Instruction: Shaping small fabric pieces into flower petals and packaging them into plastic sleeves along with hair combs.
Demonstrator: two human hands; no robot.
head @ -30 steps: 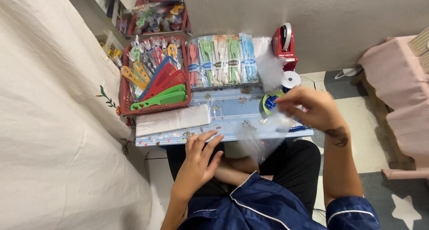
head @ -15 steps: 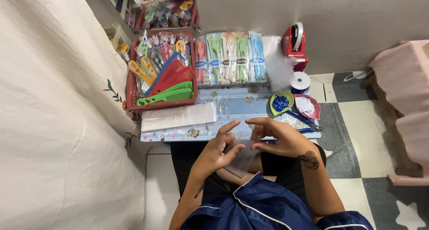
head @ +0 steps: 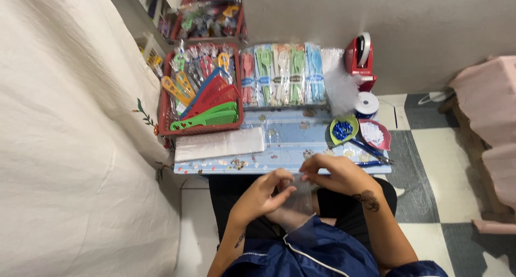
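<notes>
Both hands, left hand [head: 263, 193] & right hand [head: 336, 175], now closer, pinching clear bag [head: 298, 193].

A low table [head: 285, 148] is set across the middle of the frame, with both hands held just below its lower edge. A basket of combs [head: 201, 102] is placed on its upper left, and a row of packets [head: 282, 75] to the right of that. A tape dispenser [head: 360, 59] is found at the upper right, with two small dishes [head: 357, 132] below it. A stack of bags [head: 220, 143] is laid beneath the basket.
</notes>
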